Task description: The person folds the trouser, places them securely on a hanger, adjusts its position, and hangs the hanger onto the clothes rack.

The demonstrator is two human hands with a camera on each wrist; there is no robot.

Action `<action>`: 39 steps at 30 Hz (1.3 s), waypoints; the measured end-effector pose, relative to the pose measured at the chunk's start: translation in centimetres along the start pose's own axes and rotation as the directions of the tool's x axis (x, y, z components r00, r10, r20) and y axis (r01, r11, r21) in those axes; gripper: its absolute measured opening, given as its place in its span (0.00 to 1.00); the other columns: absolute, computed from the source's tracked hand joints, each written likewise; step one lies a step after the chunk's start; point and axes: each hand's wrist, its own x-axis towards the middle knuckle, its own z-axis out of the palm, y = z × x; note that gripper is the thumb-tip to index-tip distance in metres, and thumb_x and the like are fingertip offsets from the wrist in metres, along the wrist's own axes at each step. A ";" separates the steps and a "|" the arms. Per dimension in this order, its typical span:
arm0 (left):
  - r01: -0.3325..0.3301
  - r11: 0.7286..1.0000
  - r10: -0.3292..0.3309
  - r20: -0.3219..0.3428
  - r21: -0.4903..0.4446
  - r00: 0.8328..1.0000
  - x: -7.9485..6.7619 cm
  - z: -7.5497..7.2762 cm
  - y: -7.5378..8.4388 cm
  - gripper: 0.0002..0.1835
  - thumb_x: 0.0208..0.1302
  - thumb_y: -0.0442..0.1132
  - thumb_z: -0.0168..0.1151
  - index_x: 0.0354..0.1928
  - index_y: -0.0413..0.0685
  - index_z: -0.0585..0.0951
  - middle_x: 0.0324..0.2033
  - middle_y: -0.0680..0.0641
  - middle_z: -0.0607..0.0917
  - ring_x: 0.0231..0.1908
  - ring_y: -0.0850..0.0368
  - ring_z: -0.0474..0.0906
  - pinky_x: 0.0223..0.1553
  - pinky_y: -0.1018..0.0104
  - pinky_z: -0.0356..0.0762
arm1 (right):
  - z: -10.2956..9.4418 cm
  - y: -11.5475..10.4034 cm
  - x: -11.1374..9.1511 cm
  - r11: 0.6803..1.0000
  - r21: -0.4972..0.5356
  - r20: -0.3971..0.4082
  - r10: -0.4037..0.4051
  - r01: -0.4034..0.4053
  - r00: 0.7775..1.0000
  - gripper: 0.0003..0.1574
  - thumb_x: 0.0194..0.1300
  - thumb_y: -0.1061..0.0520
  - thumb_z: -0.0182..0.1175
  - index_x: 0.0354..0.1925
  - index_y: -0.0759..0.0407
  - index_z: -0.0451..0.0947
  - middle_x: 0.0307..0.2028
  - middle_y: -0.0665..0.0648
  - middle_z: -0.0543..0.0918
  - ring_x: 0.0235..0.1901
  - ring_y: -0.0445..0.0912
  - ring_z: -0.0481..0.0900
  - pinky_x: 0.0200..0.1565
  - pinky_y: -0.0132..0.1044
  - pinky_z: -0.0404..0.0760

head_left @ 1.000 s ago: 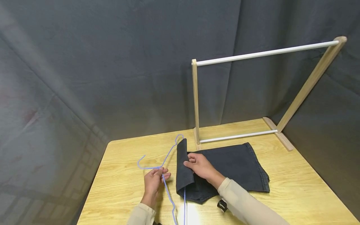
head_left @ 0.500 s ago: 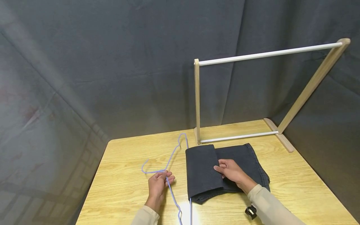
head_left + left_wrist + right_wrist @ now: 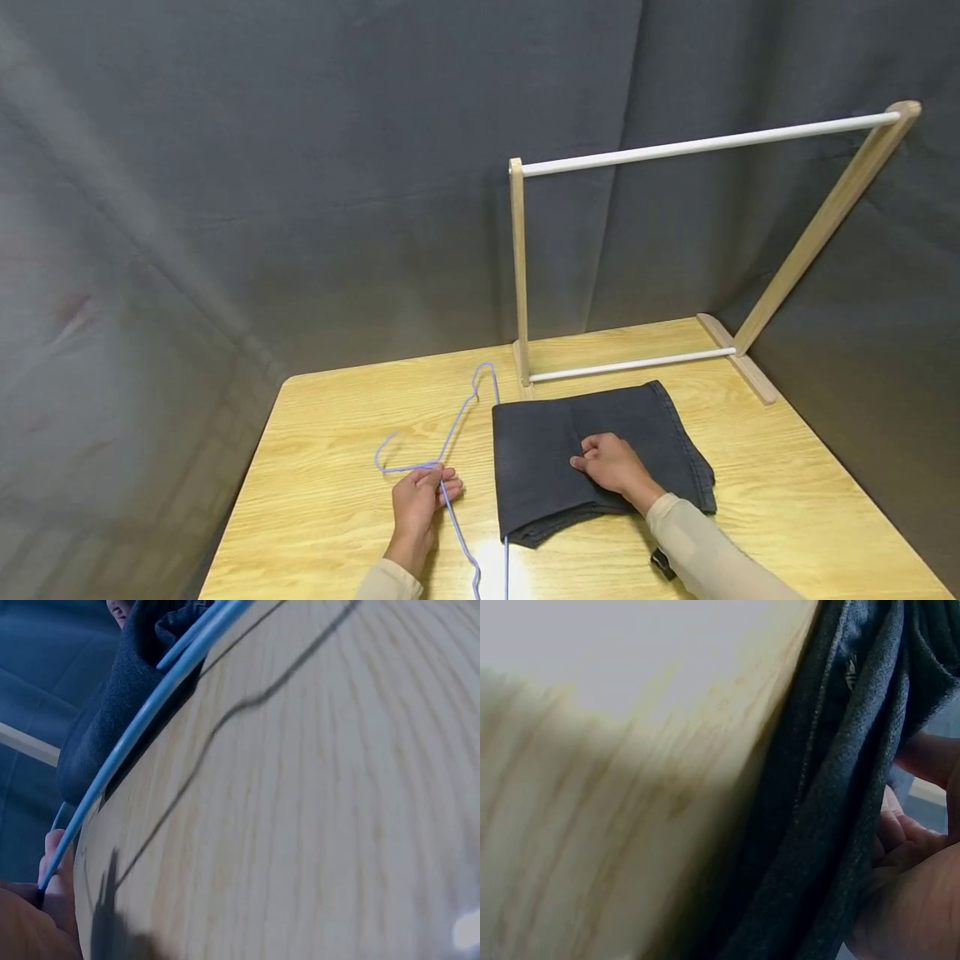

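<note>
My left hand [image 3: 417, 505] pinches a blue wire hanger [image 3: 459, 421] just below its hook, between thumb and forefinger. The hanger lies on its side with the hook pointing left. Dark folded trousers [image 3: 536, 467] wrap over the hanger's bottom bar, which shows only past their two ends. On the upper layer my right hand [image 3: 611, 463] has its fingers curled, pinching the cloth near its loose edge. Stacked layers of the trousers [image 3: 832, 802] with pale stitching appear in the right wrist view. In the left wrist view, the hanger [image 3: 131, 735] runs beside the trousers [image 3: 112, 712].
A rack with wooden posts and a white top rail [image 3: 705, 147] stands at the back right of the wooden table [image 3: 322, 442], behind the trousers. Its lower bar [image 3: 630, 365] sits just beyond them. Grey curtains [image 3: 375, 208] close off the back and sides.
My right hand has carried the trousers' loose end rightward over the hanger bar, then lowered it flat onto the lower layer. My left hand keeps hold of the hanger, having shifted slightly.
</note>
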 end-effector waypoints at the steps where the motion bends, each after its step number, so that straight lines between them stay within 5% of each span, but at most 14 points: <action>1: -0.006 1.000 0.006 -0.005 -0.005 1.000 0.0 -0.2 0.0 0.17 0.68 0.32 0.54 0.50 0.22 0.72 0.38 0.34 0.86 0.30 0.54 0.87 0.38 0.64 0.85 | 0.2 -0.1 0.0 1.000 -0.002 -0.001 -0.004 0.004 1.000 0.14 0.60 0.51 0.65 0.38 0.61 0.77 0.27 0.51 0.81 0.28 0.43 0.74 0.32 0.37 0.71; 13: -0.004 1.000 0.004 -0.042 -0.006 0.999 -0.6 -2.7 0.1 0.18 0.68 0.35 0.56 0.50 0.22 0.73 0.34 0.39 0.88 0.29 0.56 0.87 0.38 0.64 0.85 | 2.6 -1.0 -0.2 0.997 -0.028 -0.043 -0.068 0.066 0.997 0.10 0.60 0.52 0.65 0.33 0.56 0.77 0.20 0.46 0.73 0.23 0.41 0.67 0.32 0.33 0.64; 27: 0.001 1.000 -0.001 -0.029 0.004 1.000 -0.9 -2.8 -0.1 0.19 0.69 0.37 0.55 0.52 0.24 0.73 0.36 0.39 0.88 0.31 0.55 0.87 0.39 0.64 0.85 | 2.8 -1.1 -0.3 0.997 0.010 -0.050 -0.079 0.079 0.996 0.21 0.60 0.52 0.65 0.21 0.52 0.63 0.14 0.46 0.57 0.18 0.42 0.53 0.28 0.34 0.54; 31: -0.135 0.986 0.138 -0.028 0.102 0.990 -1.9 -2.1 1.7 0.15 0.67 0.36 0.57 0.45 0.26 0.76 0.35 0.36 0.88 0.27 0.56 0.87 0.34 0.65 0.85 | 2.4 -0.8 -0.6 0.996 0.009 -0.047 -0.090 0.090 0.995 0.21 0.61 0.52 0.64 0.21 0.52 0.62 0.15 0.46 0.55 0.18 0.42 0.52 0.28 0.33 0.54; 35: -0.317 0.938 0.321 -0.003 0.140 0.947 -3.1 -0.6 4.9 0.13 0.66 0.34 0.59 0.38 0.26 0.78 0.33 0.33 0.87 0.23 0.54 0.86 0.31 0.62 0.85 | 1.8 -0.6 -1.0 0.994 0.040 -0.058 -0.096 0.098 0.994 0.22 0.61 0.52 0.64 0.21 0.53 0.61 0.15 0.46 0.52 0.19 0.42 0.50 0.28 0.33 0.53; 39: -0.366 0.923 0.365 0.033 0.116 0.930 -4.4 0.7 7.4 0.12 0.64 0.35 0.61 0.37 0.27 0.80 0.32 0.34 0.87 0.23 0.53 0.86 0.31 0.59 0.85 | 1.5 -0.4 -1.6 0.990 0.107 -0.051 -0.081 0.086 0.995 0.22 0.62 0.53 0.63 0.22 0.53 0.60 0.15 0.47 0.52 0.18 0.42 0.50 0.26 0.32 0.53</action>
